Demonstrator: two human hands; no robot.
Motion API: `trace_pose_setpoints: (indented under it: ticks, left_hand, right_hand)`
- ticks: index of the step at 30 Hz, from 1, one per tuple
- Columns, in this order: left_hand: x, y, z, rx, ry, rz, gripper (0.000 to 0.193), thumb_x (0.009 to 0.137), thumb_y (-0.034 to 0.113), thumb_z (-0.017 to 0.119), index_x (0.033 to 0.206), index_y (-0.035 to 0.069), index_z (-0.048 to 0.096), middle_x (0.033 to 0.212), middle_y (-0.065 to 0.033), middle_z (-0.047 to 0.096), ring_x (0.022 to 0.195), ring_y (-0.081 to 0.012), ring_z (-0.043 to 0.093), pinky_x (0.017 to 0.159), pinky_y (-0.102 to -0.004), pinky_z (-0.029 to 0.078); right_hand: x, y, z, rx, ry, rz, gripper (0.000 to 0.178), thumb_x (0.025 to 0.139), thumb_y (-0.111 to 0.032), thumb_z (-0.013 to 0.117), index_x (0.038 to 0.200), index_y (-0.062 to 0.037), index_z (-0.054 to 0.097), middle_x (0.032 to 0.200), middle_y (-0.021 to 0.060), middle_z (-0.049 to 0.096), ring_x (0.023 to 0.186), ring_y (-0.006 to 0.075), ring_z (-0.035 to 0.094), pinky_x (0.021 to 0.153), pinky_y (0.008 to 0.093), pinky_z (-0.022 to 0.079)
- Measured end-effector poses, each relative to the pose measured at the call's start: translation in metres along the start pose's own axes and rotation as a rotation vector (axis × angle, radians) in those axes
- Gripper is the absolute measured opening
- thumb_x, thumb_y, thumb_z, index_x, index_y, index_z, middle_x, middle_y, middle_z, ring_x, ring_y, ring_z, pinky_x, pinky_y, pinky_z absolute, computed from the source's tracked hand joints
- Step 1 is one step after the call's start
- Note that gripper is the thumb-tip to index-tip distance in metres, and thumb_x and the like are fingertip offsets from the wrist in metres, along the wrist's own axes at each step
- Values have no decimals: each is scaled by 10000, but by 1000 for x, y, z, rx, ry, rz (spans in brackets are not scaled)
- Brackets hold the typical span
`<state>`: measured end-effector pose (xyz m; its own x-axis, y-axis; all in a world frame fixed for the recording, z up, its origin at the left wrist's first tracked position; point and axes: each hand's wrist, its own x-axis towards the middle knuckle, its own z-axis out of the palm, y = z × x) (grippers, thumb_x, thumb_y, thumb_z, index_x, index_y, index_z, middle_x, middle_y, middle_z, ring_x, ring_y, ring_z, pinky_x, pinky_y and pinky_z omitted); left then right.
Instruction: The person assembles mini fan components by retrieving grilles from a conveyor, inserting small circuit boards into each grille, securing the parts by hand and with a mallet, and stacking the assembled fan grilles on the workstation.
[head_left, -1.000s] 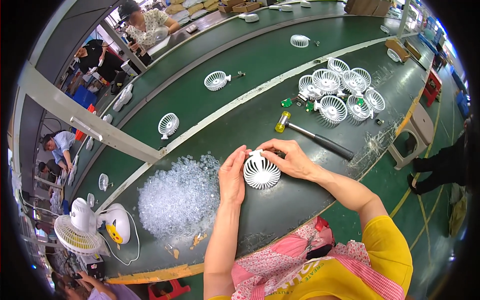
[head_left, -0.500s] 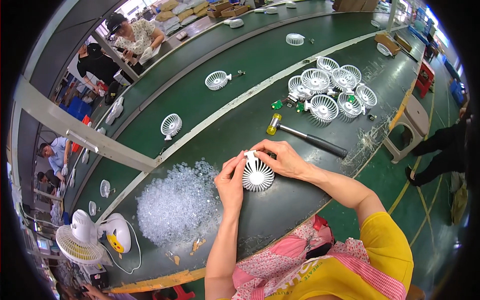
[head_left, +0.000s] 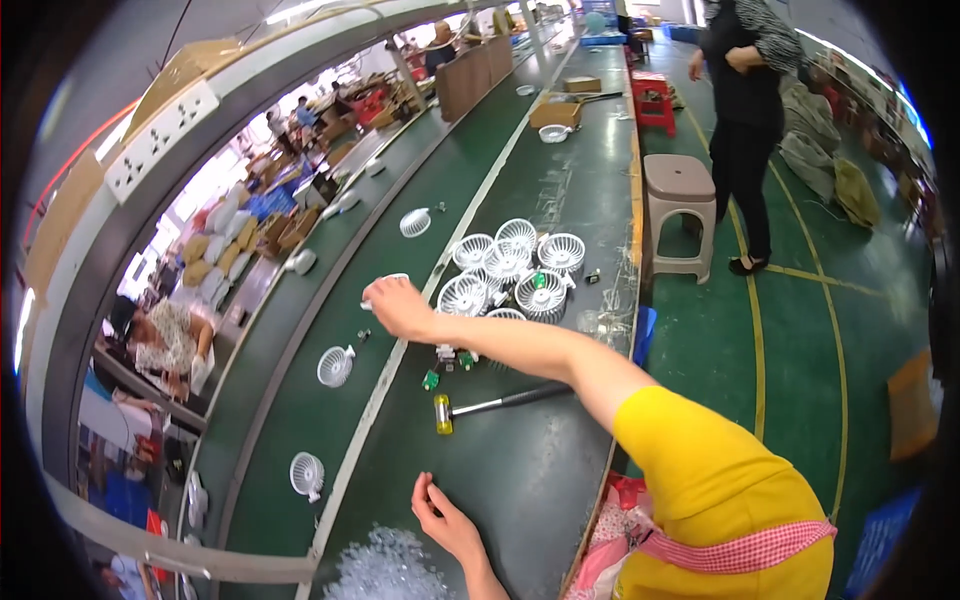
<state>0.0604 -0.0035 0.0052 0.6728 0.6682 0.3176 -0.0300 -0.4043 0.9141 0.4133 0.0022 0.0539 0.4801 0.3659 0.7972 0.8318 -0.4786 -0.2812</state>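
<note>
Cages (head_left: 509, 263), round, white, ribbed, cluster near a metal-shafted hammer (head_left: 498, 403).

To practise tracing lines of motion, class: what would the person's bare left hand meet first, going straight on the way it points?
Probably the long scuffed white strip edging the flat green conveyor belt, though depth is unclear and the left hand might pass above.

No readable text or numbers
</note>
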Motion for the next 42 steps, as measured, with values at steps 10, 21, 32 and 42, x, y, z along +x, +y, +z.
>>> trace_pose_setpoints:
  ticks: [10, 21, 32, 42]
  left_hand:
    - [9, -8, 0, 188, 17, 3, 223, 1009, 131, 521, 1141, 22, 663, 1127, -127, 652, 1037, -233, 613, 913, -328, 475]
    - [11, -12, -11, 175, -28, 84, 199, 977, 93, 555, 1128, 21, 661, 1135, -133, 649, 1040, -274, 595, 890, -361, 475]
    - [1, -6, 9, 147, -59, 60, 224, 997, 117, 521, 1114, -23, 650, 1075, -166, 647, 1002, -304, 588, 875, -388, 472]
    - [5, -11, -9, 185, -60, 104, 232, 1009, 145, 524, 1133, -11, 644, 1075, -134, 627, 937, -245, 595, 787, -338, 478]
  right_hand:
    - [1, -16, 133, -334, -649, -79, 203, 813, -202, 633, 978, -118, 717, 1061, 152, 656, 1040, 333, 620, 896, 509, 489]
    - [-17, -172, 123, 184, -432, -141, 198, 874, -156, 582, 1039, -47, 579, 1032, 177, 591, 860, 346, 660, 732, 465, 551]
    - [-60, -149, 131, 178, -500, -418, 123, 782, -115, 632, 856, -20, 653, 917, 215, 639, 851, 382, 675, 724, 482, 558]
    - [-42, -45, -54, 121, -433, -227, 123, 865, -135, 542, 918, -23, 542, 985, 176, 559, 861, 376, 614, 748, 480, 505]
